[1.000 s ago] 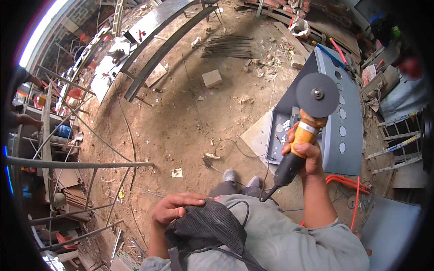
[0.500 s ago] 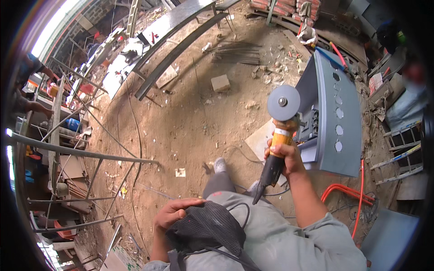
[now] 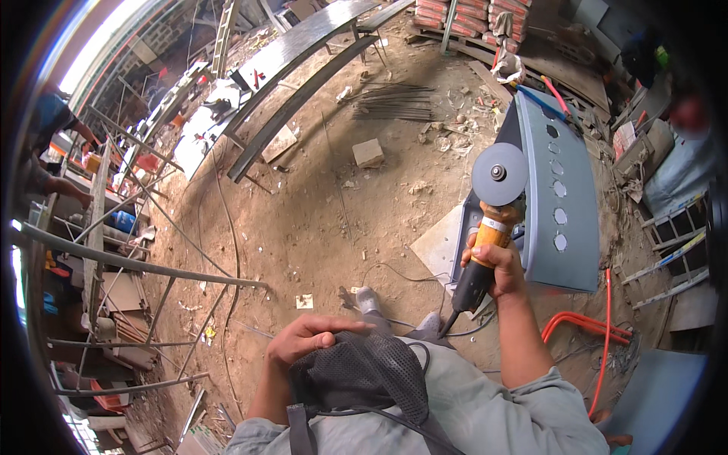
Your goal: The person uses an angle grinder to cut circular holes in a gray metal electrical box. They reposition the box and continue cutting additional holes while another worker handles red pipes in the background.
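Note:
My right hand (image 3: 498,265) is wrapped round the yellow and black body of an angle grinder (image 3: 485,254), its grey disc pointing away from me. The disc overlaps the open side of a grey metal box (image 3: 561,197) in the view; whether they touch I cannot tell. A row of round holes runs along the box's upper face. Its inside is partly hidden behind the grinder and my hand. My left hand (image 3: 315,337), fingers stretched out, lies over a black mesh thing (image 3: 364,375) with straps, against my front.
Orange tubing (image 3: 584,322) lies right of my arm. A metal-bar frame (image 3: 152,254) stands left, near another person's arm (image 3: 68,189). Long dark metal beams (image 3: 296,110) lie ahead. A stone block (image 3: 368,153), thin bars and rubble are on the dirt floor; stacked bags (image 3: 462,19) stand far off.
The grinder and my right hand have moved right, toward the grey box. My left hand has shifted slightly right and up over the black mesh thing. The view has shifted slightly.

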`<state>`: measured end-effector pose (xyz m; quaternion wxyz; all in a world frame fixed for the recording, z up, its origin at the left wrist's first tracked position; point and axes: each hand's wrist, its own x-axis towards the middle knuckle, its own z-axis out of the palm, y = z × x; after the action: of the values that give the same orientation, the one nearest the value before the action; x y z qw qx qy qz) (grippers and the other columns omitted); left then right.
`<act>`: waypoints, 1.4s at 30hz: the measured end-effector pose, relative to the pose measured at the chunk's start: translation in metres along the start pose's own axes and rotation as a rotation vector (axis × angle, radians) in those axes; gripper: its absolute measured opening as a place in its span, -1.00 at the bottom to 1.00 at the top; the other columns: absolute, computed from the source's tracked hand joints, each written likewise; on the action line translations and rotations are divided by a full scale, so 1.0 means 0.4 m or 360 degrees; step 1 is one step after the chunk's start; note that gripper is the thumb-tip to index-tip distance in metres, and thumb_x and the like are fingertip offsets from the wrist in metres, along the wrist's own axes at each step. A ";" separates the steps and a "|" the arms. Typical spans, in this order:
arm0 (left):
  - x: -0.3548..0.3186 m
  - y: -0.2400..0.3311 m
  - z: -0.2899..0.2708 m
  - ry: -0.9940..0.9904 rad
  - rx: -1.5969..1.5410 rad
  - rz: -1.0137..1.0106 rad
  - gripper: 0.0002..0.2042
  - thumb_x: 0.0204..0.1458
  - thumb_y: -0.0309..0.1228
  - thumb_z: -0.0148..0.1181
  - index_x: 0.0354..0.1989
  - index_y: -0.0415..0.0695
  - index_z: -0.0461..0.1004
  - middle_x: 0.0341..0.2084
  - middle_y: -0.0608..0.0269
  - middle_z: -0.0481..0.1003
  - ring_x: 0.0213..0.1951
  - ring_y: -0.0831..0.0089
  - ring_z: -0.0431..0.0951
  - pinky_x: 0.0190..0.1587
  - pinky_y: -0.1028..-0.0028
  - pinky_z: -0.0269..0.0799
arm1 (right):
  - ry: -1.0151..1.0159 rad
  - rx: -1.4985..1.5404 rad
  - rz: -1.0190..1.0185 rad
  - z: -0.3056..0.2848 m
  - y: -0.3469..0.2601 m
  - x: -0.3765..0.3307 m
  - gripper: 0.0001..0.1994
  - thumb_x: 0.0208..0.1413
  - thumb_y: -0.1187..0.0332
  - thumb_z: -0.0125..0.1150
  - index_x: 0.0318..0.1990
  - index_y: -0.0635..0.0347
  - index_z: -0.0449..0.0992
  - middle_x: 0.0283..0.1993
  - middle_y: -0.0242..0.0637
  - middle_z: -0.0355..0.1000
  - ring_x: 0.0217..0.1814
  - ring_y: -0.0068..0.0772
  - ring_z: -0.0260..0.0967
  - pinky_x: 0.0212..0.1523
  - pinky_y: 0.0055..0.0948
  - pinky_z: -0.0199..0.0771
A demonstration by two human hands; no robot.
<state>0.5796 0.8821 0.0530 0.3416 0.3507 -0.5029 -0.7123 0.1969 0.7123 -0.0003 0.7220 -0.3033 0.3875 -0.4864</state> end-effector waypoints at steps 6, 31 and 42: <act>0.016 0.023 0.014 -0.0079 0.0109 0.0034 -0.44 0.39 -0.06 0.29 0.35 -0.29 0.60 0.31 -0.10 0.60 0.42 0.05 0.53 0.53 0.11 0.27 | 0.0012 0.0069 -0.0087 -0.006 -0.027 -0.042 -0.37 -0.08 0.45 0.42 0.22 0.25 0.36 -0.16 -0.19 0.50 -0.31 -0.24 0.63 -0.21 -0.22 0.70; 0.194 0.073 0.011 -0.0633 0.0199 0.0142 -0.47 0.36 -0.13 0.38 0.34 -0.26 0.60 0.30 -0.05 0.62 0.30 0.17 0.62 0.36 0.20 0.48 | 0.0211 0.0290 -0.0724 -0.032 -0.271 -0.369 -0.34 -0.06 0.43 0.37 0.30 0.09 0.37 -0.11 -0.26 0.47 -0.22 -0.25 0.59 -0.06 -0.07 0.76; 0.508 0.040 0.361 -0.0611 0.0511 0.0230 -0.45 0.36 -0.08 0.38 0.35 -0.22 0.60 0.16 0.02 0.69 0.21 0.25 0.65 0.28 0.24 0.53 | 0.0518 -0.0318 -0.0826 -0.510 -0.672 -0.656 -0.32 -0.07 0.46 0.39 0.30 0.19 0.36 -0.14 -0.20 0.48 -0.30 -0.24 0.59 -0.20 -0.16 0.83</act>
<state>0.3541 0.7761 0.0724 0.2300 0.2220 -0.6889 -0.6506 -0.1626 0.8538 0.1828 0.4689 -0.3797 0.4535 -0.6559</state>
